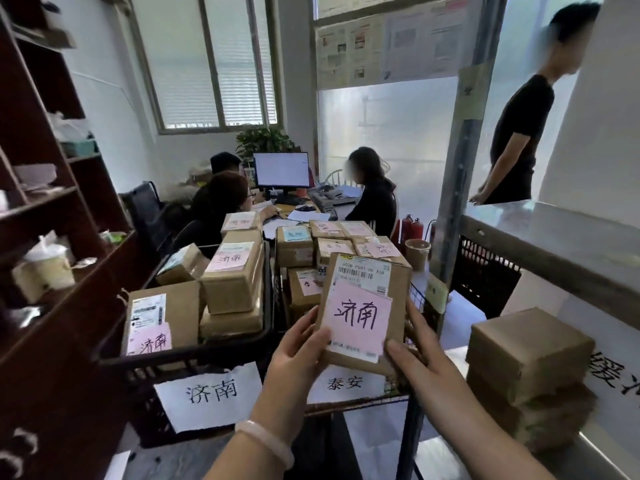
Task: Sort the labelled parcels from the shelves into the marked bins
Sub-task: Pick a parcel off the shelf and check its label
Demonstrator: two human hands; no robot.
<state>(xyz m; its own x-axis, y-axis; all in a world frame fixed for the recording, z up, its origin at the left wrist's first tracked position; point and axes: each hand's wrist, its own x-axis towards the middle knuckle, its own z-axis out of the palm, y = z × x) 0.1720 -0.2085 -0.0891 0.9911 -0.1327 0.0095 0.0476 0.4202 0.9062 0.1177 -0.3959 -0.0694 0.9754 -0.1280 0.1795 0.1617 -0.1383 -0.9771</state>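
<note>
head view: my left hand (298,355) and my right hand (415,362) both clamp one parcel (367,296). each thumb is curled over a lower front corner and the fingers wrap behind the side edges. i hold it upright in the air, face toward me, above the front of the right bin (346,405). it touches nothing but my hands. a pale bracelet (266,441) sits on my left wrist.

the parcel is a flat brown carton. a white shipping label (363,271) with a barcode runs across its top. below that is a pink note (356,320) hand-written 济南 in black.

just left of my hands, the left bin (166,356) carries a white sign (207,393) printed 济南. its boxes (235,282) with pink notes rise above the rim, so the only free surfaces i see are the box tops. the right bin's sign (346,382) reads 泰安, and it is piled high too.

dark wooden shelving (69,289) stands tight against the left bin. a metal shelf (554,244) juts in near my right forearm, with a stack of brown parcels (526,362) on its lower level. a narrow strip of floor lies between it and the bins.

farther back, people sit at a desk with a monitor (281,169), and another person (519,133) stands beyond the metal shelf.
</note>
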